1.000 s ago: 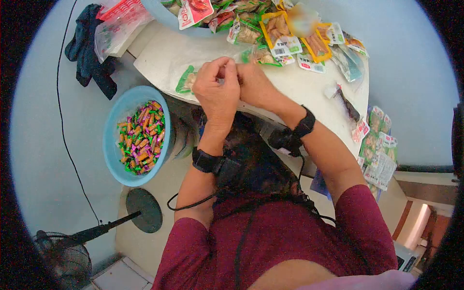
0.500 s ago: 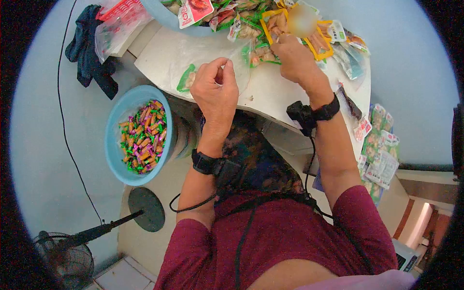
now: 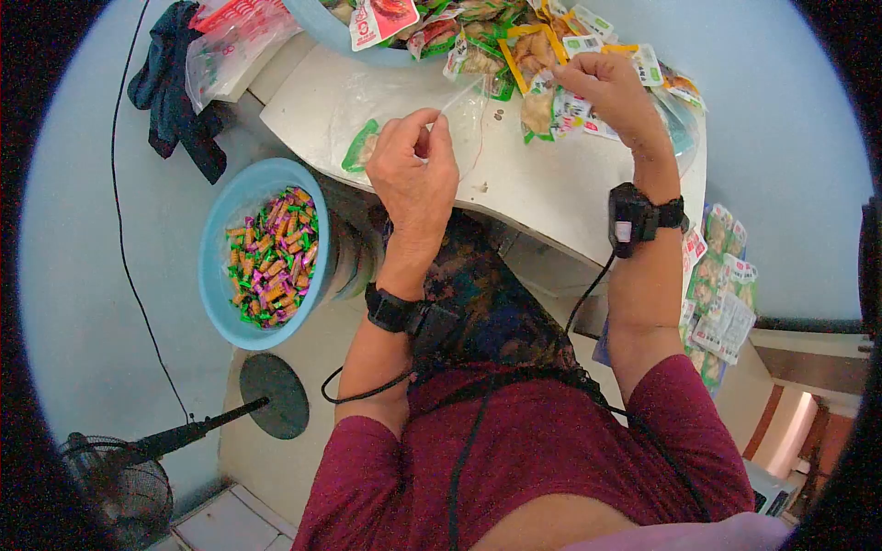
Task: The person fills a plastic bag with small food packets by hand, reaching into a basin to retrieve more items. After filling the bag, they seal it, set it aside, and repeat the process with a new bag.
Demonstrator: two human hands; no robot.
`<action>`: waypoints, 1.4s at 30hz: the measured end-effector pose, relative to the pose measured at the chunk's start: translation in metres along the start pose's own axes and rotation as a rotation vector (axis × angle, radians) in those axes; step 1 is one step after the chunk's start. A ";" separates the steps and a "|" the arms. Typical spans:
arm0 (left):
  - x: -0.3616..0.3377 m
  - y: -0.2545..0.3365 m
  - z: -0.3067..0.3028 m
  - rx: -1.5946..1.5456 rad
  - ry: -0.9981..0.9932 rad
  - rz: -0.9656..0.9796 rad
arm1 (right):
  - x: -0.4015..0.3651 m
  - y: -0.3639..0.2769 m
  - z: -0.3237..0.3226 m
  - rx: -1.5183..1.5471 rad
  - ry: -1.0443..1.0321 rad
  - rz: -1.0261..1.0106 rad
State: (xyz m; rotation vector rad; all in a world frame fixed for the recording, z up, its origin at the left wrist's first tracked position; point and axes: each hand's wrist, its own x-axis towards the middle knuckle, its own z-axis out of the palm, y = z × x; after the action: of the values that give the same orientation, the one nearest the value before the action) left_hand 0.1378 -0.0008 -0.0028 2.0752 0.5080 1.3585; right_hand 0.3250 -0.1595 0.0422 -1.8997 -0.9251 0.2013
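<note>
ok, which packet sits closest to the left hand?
The green-edged packet lying alone beside the left hand, seemingly inside the clear bag. The other packets sit farther off, many heaped by the right hand.

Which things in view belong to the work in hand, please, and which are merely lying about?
Apparently in use:
- clear bag at the left grip
- green-edged packet at the right grip

Seemingly lying about:
- dark cloth
- standing fan
- red basket
</note>
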 end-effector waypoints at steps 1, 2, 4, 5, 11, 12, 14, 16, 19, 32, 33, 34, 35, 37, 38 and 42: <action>0.001 0.001 0.001 0.004 -0.005 -0.005 | 0.000 0.005 -0.005 0.036 -0.020 0.003; 0.001 0.002 0.001 0.006 -0.010 -0.010 | 0.001 0.012 -0.011 0.071 -0.040 0.005; 0.000 0.001 0.006 -0.030 -0.005 -0.032 | 0.003 0.008 -0.014 0.195 -0.109 -0.014; 0.000 0.001 0.008 -0.045 0.001 -0.044 | 0.001 0.004 -0.015 0.286 -0.159 -0.034; 0.001 0.005 0.007 -0.058 0.001 -0.061 | -0.001 -0.006 0.016 0.600 -0.361 0.020; 0.001 0.004 0.008 -0.073 0.028 -0.049 | -0.001 -0.008 0.022 0.647 -0.399 0.051; 0.002 0.002 0.010 -0.098 0.084 -0.025 | -0.004 -0.017 0.035 0.697 -0.401 0.090; 0.003 0.000 0.007 -0.114 0.075 -0.049 | 0.001 -0.010 0.036 0.688 -0.434 0.133; 0.003 0.005 0.002 -0.098 0.035 -0.054 | 0.005 -0.002 0.045 0.590 -0.405 0.166; -0.006 0.009 0.013 -0.107 -0.001 0.060 | -0.014 -0.015 0.127 0.911 -0.246 0.162; -0.007 0.010 0.014 -0.097 -0.011 0.059 | -0.015 -0.011 0.133 0.914 -0.224 0.120; -0.007 0.011 0.014 -0.090 -0.021 0.059 | -0.015 -0.008 0.134 0.915 -0.201 0.076; -0.007 0.012 0.015 -0.082 -0.028 0.061 | -0.014 -0.007 0.133 0.924 -0.177 0.117; -0.008 0.010 0.016 -0.056 -0.025 0.096 | -0.012 -0.008 0.132 0.944 -0.136 0.202; -0.009 0.009 0.017 -0.042 -0.023 0.112 | -0.011 -0.008 0.132 1.003 -0.140 0.195; -0.014 0.009 0.017 -0.029 -0.042 0.058 | -0.011 -0.008 0.130 1.172 -0.120 0.191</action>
State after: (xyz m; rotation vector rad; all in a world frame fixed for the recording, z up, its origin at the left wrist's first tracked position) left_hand 0.1475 -0.0202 -0.0116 2.1057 0.4112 1.3440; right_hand 0.2481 -0.0745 -0.0205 -0.8701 -0.4846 0.7839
